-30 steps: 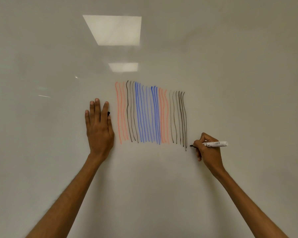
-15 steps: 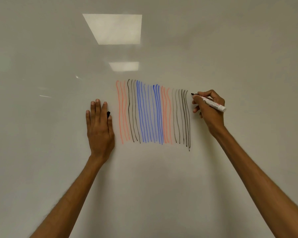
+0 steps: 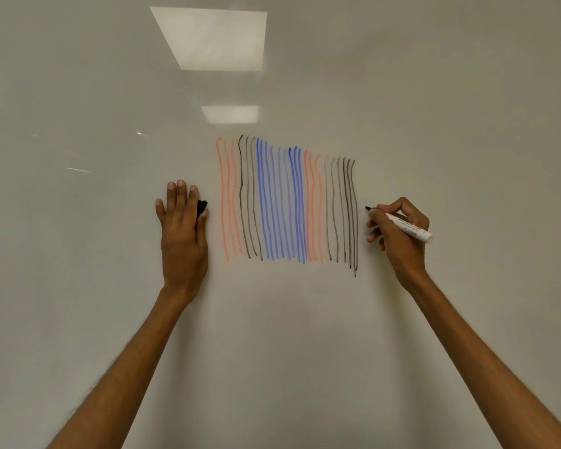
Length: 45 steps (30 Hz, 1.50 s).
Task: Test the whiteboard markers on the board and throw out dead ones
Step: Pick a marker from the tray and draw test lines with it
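My right hand (image 3: 399, 234) grips a white marker (image 3: 408, 227) with a black tip. The tip touches the whiteboard (image 3: 434, 92) just right of a block of vertical test strokes (image 3: 285, 202) in orange, black and blue. The black strokes nearest the tip are thin and grey. I see no fresh mark beside the tip. My left hand (image 3: 182, 228) lies flat on the board left of the strokes, fingers straight. A black cap (image 3: 202, 207) is pinched between its thumb and forefinger.
The board fills the whole view. Two ceiling light panels are reflected in it (image 3: 214, 37) above the strokes. Bare board lies to the right of and below the strokes.
My right hand rose from the bottom of the strokes to their top, then came down to mid-height with the marker. My left hand stayed in place on the board.
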### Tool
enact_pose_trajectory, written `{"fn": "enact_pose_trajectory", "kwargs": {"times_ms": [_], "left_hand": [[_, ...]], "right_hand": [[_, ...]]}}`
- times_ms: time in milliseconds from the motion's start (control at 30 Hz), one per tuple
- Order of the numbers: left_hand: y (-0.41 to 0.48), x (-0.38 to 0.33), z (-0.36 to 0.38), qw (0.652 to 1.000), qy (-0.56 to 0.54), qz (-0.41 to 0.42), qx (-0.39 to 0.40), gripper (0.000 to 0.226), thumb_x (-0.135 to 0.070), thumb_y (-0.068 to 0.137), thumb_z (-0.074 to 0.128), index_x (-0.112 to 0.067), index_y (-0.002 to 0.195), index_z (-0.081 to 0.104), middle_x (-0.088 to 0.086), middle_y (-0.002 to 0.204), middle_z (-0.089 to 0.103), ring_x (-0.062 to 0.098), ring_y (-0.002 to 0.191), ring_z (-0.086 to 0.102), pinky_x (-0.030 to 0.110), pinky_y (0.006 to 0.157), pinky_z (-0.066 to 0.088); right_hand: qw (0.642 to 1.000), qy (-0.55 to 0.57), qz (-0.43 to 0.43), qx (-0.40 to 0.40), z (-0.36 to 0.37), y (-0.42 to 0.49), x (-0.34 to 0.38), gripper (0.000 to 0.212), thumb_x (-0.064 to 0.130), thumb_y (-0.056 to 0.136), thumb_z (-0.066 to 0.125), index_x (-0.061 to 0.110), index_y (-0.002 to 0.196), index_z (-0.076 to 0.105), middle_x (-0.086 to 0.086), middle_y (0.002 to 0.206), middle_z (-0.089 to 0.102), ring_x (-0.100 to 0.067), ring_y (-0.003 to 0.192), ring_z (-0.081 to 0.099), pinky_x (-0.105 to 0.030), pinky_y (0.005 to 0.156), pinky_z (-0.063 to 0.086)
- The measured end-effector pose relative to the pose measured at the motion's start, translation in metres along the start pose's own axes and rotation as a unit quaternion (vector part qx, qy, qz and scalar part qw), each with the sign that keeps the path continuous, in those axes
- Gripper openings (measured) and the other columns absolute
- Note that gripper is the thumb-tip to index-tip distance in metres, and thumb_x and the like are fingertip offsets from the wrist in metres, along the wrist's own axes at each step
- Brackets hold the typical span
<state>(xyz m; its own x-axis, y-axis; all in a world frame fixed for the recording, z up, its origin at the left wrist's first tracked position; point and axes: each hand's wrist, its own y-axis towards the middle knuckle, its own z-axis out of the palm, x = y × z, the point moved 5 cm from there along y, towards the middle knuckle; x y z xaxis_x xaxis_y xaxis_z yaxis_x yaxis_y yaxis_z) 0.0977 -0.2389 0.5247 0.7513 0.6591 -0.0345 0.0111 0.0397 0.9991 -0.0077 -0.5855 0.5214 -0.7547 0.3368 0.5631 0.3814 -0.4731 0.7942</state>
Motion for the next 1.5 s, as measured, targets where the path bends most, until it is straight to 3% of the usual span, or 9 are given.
{"fn": "enact_pose_trajectory", "kwargs": {"times_ms": [233, 433, 567, 667, 767, 933, 1067, 1167, 1500], "left_hand": [[-0.042, -0.001, -0.005, 0.999, -0.003, -0.018, 0.026, 0.046, -0.006, 0.105, 0.045, 0.005, 0.149, 0.035, 0.019, 0.159, 0.029, 0.03, 0.151, 0.019, 0.044, 0.125, 0.008], [-0.079, -0.006, -0.015, 0.994, -0.044, -0.08, 0.06, 0.047, -0.002, 0.102, 0.051, 0.001, 0.147, 0.039, 0.015, 0.158, 0.032, 0.025, 0.15, 0.022, 0.037, 0.126, 0.011], [-0.116, -0.014, -0.024, 0.98, -0.101, -0.15, 0.082, 0.042, -0.002, 0.098, 0.056, 0.001, 0.139, 0.05, 0.014, 0.152, 0.042, 0.02, 0.148, 0.028, 0.035, 0.124, 0.018], [-0.153, -0.034, -0.037, 0.945, -0.179, -0.253, 0.106, 0.034, -0.001, 0.094, 0.062, -0.005, 0.128, 0.063, 0.002, 0.141, 0.053, 0.008, 0.142, 0.037, 0.027, 0.121, 0.026], [-0.197, -0.061, -0.051, 0.892, -0.24, -0.354, 0.148, 0.025, -0.005, 0.091, 0.069, -0.016, 0.112, 0.073, -0.009, 0.118, 0.07, -0.002, 0.12, 0.058, 0.015, 0.105, 0.042], [-0.275, -0.102, -0.063, 0.775, -0.324, -0.479, 0.255, 0.023, -0.004, 0.087, 0.07, -0.018, 0.104, 0.075, -0.002, 0.095, 0.078, 0.019, 0.082, 0.076, 0.015, 0.079, 0.052], [-0.322, -0.134, -0.084, 0.713, -0.34, -0.532, 0.304, 0.024, -0.019, 0.084, 0.07, -0.015, 0.107, 0.074, 0.0, 0.097, 0.078, 0.026, 0.077, 0.076, 0.022, 0.08, 0.054], [-0.343, -0.15, -0.102, 0.7, -0.333, -0.543, 0.322, 0.027, -0.023, 0.083, 0.069, -0.015, 0.108, 0.074, -0.002, 0.097, 0.078, 0.024, 0.077, 0.076, 0.02, 0.078, 0.055], [-0.379, -0.172, -0.138, 0.694, -0.285, -0.552, 0.364, 0.018, -0.017, 0.092, 0.065, -0.025, 0.108, 0.072, -0.012, 0.09, 0.077, 0.012, 0.079, 0.075, 0.011, 0.075, 0.051]], "right_hand": [[0.999, 0.003, 0.038, -0.001, -0.008, -0.035, -0.02, 0.017, -0.001, 0.09, 0.064, -0.011, 0.083, 0.052, -0.019, 0.081, 0.068, -0.015, 0.054, 0.064, -0.017, 0.044, 0.044], [0.996, -0.002, 0.086, 0.002, -0.017, -0.07, -0.039, 0.018, -0.002, 0.089, 0.065, -0.009, 0.08, 0.051, -0.018, 0.08, 0.068, -0.018, 0.052, 0.061, -0.018, 0.043, 0.042], [0.992, -0.007, 0.124, 0.011, -0.025, -0.093, -0.049, 0.009, 0.002, 0.089, 0.068, -0.003, 0.085, 0.061, -0.014, 0.077, 0.068, -0.017, 0.052, 0.062, -0.018, 0.043, 0.042], [0.985, 0.006, 0.171, 0.022, -0.03, -0.121, -0.059, 0.004, 0.007, 0.087, 0.072, 0.008, 0.088, 0.068, -0.005, 0.071, 0.07, -0.019, 0.052, 0.062, -0.022, 0.042, 0.04], [0.973, 0.026, 0.224, 0.047, -0.027, -0.16, -0.068, 0.01, 0.005, 0.085, 0.074, 0.011, 0.093, 0.071, -0.006, 0.072, 0.07, -0.018, 0.051, 0.06, -0.023, 0.041, 0.038], [0.928, 0.077, 0.342, 0.129, -0.017, -0.239, -0.077, 0.011, 0.007, 0.084, 0.072, 0.005, 0.094, 0.071, -0.01, 0.069, 0.065, -0.017, 0.047, 0.056, -0.02, 0.037, 0.034], [0.888, 0.059, 0.405, 0.209, -0.017, -0.302, -0.073, 0.034, 0.03, 0.08, 0.07, -0.001, 0.095, 0.071, -0.011, 0.07, 0.066, -0.02, 0.05, 0.057, -0.023, 0.041, 0.036], [0.875, 0.049, 0.421, 0.236, -0.02, -0.337, -0.068, 0.039, 0.035, 0.082, 0.068, -0.002, 0.095, 0.07, -0.009, 0.071, 0.067, -0.021, 0.052, 0.058, -0.025, 0.043, 0.037], [0.87, 0.033, 0.42, 0.258, -0.02, -0.405, -0.061, 0.019, 0.024, 0.086, 0.072, 0.005, 0.088, 0.071, -0.011, 0.069, 0.069, -0.023, 0.051, 0.06, -0.022, 0.043, 0.043]]}}
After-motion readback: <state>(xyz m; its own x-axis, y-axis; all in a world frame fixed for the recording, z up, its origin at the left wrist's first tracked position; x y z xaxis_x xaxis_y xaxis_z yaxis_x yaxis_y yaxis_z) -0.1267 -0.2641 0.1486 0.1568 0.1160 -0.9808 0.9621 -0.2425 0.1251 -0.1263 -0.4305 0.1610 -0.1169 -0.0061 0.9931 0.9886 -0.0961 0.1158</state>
